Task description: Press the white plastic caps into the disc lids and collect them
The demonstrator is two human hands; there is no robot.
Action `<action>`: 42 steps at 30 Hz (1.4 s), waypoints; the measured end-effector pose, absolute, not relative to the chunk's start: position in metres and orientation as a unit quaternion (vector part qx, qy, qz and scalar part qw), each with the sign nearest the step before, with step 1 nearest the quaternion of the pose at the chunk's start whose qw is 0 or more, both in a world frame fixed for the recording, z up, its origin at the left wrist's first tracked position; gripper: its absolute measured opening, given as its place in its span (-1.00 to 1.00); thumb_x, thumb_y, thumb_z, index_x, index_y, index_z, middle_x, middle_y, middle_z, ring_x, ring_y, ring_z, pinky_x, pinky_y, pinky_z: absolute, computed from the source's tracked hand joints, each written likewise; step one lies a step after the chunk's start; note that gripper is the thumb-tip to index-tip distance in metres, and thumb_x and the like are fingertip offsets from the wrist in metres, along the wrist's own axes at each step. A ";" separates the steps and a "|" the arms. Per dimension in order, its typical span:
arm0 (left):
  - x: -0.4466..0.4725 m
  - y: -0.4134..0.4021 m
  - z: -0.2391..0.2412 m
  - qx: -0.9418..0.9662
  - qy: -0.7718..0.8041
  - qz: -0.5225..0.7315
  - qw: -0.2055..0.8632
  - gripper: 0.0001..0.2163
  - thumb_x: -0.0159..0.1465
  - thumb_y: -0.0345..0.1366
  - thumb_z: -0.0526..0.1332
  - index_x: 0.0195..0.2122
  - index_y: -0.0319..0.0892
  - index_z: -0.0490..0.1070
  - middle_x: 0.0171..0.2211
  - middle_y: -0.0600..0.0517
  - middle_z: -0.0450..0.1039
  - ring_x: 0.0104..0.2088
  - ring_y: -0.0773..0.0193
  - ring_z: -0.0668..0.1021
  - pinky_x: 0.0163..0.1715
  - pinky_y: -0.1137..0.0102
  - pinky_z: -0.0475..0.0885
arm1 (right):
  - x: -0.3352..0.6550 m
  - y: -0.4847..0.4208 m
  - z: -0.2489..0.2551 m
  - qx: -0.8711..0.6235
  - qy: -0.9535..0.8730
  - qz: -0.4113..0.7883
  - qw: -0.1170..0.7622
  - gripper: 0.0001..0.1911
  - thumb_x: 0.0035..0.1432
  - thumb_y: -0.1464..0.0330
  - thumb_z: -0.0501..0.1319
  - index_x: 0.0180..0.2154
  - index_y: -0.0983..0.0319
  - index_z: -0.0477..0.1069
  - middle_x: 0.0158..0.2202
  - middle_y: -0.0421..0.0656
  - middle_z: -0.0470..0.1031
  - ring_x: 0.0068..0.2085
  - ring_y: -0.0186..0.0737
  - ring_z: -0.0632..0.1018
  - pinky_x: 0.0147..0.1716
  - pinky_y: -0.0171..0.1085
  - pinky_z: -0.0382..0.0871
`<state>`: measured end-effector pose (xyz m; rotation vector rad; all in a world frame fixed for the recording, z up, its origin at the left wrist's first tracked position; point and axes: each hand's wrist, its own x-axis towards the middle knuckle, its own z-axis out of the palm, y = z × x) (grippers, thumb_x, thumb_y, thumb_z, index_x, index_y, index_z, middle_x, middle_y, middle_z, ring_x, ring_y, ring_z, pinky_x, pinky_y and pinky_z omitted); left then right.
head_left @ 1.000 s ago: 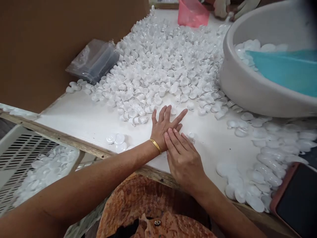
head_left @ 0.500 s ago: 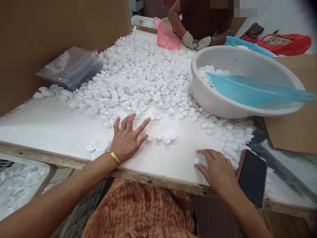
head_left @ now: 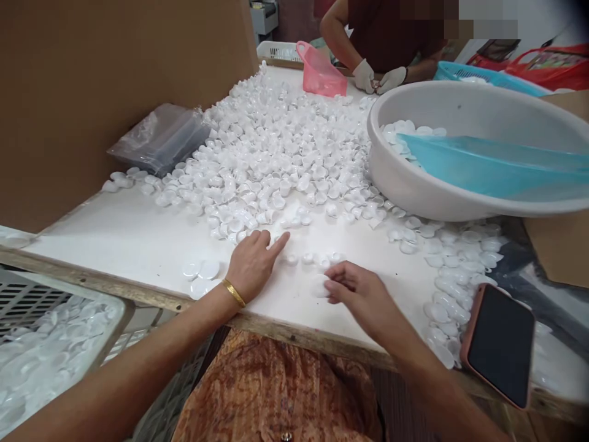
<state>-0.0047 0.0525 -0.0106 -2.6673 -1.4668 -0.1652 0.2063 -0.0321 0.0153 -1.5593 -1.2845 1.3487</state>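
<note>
White lid (head_left: 318, 285): we hold it low over the table (head_left: 138, 239), close to the near edge, at 6 o'clock on the tabletop.
Crate (head_left: 69, 288): it sits below the table at 8 o'clock, with more flat lids heaped inside.
Phone (head_left: 499, 344): it lies dark screen up at 4 o'clock, at the table's near edge.
Right hand (head_left: 363, 298): our fingertips pinch the white lid by its right rim.
Left hand (head_left: 252, 264): our fingers are curled under and grip nothing. The index finger is stretched out, with its tip among the nearest caps.
Loose caps (head_left: 313, 258): we see a short row just beyond the lid, at its 12 o'clock.
Cap heap (head_left: 285, 153): it spreads from the table's middle toward 12 o'clock.
Plastic bags (head_left: 161, 138): they lie at 10 o'clock, against the brown board.
Basin (head_left: 414, 190): it stands at 2 o'clock and holds lids and a blue scoop (head_left: 483, 166).
Gloved hands (head_left: 377, 78): a co-worker's pair is at the far end, about 1 o'clock, close together beside a pink scoop (head_left: 319, 77).
</note>
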 end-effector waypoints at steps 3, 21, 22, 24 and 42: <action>-0.004 0.048 -0.017 -0.866 -0.498 -0.027 0.034 -0.60 0.31 -0.37 -0.10 0.16 -0.01 0.15 -0.35 -0.03 0.36 -0.41 0.24 0.44 -0.51 0.40 0.23 | 0.173 -0.015 0.009 -0.600 -0.481 0.523 0.368 -0.91 0.08 0.34 0.16 -0.36 0.24 0.35 -0.46 -0.21 0.46 -0.43 -0.31 0.51 -0.40 -0.27 0.47; -0.007 0.045 -0.019 -0.884 -0.463 -0.024 0.058 -0.69 0.36 -0.18 -0.13 0.03 -0.06 0.26 -0.48 0.07 0.45 -0.53 0.29 0.50 -0.64 0.41 -0.01 | 0.152 0.021 -0.017 -0.652 -0.493 0.458 0.350 -0.87 0.08 0.41 0.17 -0.26 0.23 0.37 -0.55 -0.24 0.46 -0.53 -0.30 0.54 -0.49 -0.33 0.48; -0.006 0.044 -0.018 -0.882 -0.468 -0.012 0.056 -0.68 0.36 -0.15 -0.15 -0.01 -0.05 0.29 -0.49 0.07 0.44 -0.54 0.29 0.50 -0.65 0.40 -0.04 | 0.152 0.022 -0.018 -0.656 -0.501 0.447 0.345 -0.87 0.08 0.40 0.17 -0.26 0.22 0.38 -0.57 -0.25 0.45 -0.54 -0.30 0.54 -0.50 -0.33 0.47; -0.005 0.044 -0.018 -0.876 -0.480 0.000 0.050 -0.66 0.35 -0.10 -0.16 -0.07 -0.04 0.32 -0.51 0.08 0.44 -0.55 0.29 0.50 -0.65 0.40 -0.07 | 0.152 0.024 -0.017 -0.658 -0.497 0.448 0.345 -0.87 0.08 0.39 0.17 -0.26 0.23 0.39 -0.57 -0.24 0.45 -0.55 -0.30 0.54 -0.51 -0.33 0.47; -0.010 0.045 -0.021 -0.885 -0.442 -0.131 -0.068 -0.65 0.34 -0.12 -0.11 -0.23 -0.09 0.44 -0.45 0.06 0.45 -0.45 0.33 0.49 -0.50 0.46 0.24 | 0.165 0.014 -0.014 -0.641 -0.444 0.483 0.398 -0.82 0.07 0.32 0.17 -0.25 0.25 0.37 -0.46 -0.19 0.48 -0.42 -0.24 0.57 -0.55 -0.33 0.49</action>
